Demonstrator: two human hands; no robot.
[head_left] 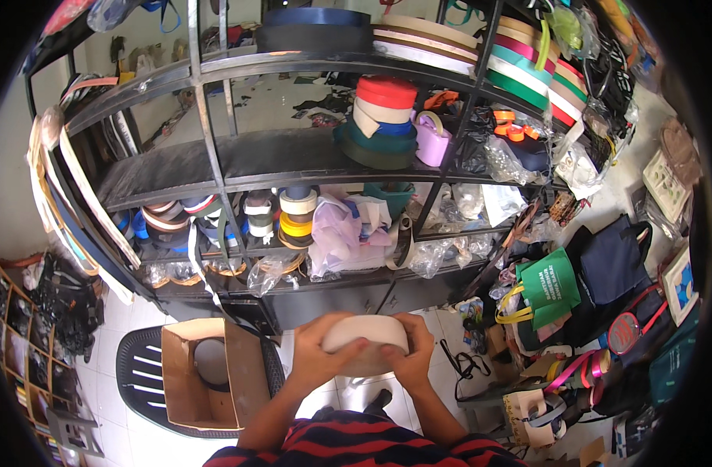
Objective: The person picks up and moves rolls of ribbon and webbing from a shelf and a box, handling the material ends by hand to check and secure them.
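Clasping a whitish roll [366, 333] from either side, the left grip [326, 346] and right grip [413, 350] hold it in front of the striped shirt [356, 445]; leftward, a cardboard box [247, 362] containing a dark roll [212, 363] rests on a black chair [142, 336].

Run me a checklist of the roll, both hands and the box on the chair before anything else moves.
1. Left grip on the white roll: ok, holding its left side.
2. Right grip on the roll: ok, holding its right side.
3. Roll's loose end secured: cannot tell, the roll is blurred.
4. Cardboard box open: ok, its inside shows from above.
5. Box supported: ok, it sits on the black chair.
6. Box empty: not ok, a dark grey round item is inside.
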